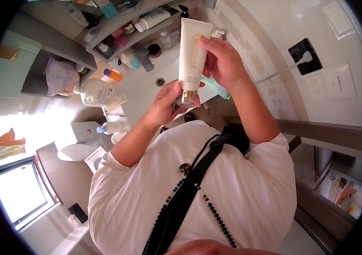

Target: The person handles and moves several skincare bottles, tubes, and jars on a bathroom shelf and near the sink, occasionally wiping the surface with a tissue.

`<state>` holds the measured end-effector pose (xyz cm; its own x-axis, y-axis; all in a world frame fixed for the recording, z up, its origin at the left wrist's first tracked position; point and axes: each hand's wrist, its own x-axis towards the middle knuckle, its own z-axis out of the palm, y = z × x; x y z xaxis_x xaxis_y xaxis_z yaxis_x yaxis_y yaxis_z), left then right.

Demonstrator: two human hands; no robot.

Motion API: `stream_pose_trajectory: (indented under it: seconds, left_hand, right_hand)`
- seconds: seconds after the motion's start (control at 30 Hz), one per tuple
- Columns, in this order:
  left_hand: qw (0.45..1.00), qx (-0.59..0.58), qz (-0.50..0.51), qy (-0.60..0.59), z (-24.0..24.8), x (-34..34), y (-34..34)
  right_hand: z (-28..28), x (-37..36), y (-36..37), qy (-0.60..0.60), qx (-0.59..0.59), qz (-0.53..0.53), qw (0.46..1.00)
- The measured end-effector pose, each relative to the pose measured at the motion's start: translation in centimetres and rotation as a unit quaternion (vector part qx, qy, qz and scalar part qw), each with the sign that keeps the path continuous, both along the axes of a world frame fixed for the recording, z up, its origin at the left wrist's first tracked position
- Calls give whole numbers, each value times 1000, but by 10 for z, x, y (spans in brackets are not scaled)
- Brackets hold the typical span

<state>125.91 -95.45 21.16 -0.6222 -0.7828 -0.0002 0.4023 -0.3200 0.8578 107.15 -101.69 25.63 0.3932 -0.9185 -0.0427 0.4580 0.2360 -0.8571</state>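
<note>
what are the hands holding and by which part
A white tube: the left hand holds its lower end near the cap, the right hand its right edge, higher up.

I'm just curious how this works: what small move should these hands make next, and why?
Perhaps loosen the clear cap with the left hand: the cap looks closed, that hand is at its end of the white tube, and the right hand grips the tube farther along.

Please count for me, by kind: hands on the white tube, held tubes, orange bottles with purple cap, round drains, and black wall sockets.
Hands: 2 (left hand, right hand)
Held white tube: 1
Orange bottle: 1
Round drain: 1
Black wall socket: 1
Total: 6
</note>
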Motion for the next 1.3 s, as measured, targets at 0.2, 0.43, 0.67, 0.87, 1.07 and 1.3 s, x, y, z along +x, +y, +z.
stream_pose_trajectory:
  seconds: [0.2,0.43,0.67,0.87,1.07,1.3]
  left_hand:
    - [999,6,-28,21,-3,15,-4]
    - [993,6,54,-107,-17,44,-4]
    - [989,39,96,-103,-25,71,-7]
    - [977,61,182,-97,-31,96,-8]
    - [964,63,237,-100,-33,111,-11]
    - [960,69,252,-100,-33,107,-18]
  right_hand:
    - [18,9,-1,60,-47,-45,996]
    - [111,-29,-92,282,-269,-294,873]
    - [195,0,-190,483,-348,-372,712]
    - [168,-8,-309,569,-515,-365,526]
    - [168,6,-335,693,-417,-214,547]
    - [151,-3,-366,714,-400,-280,502]
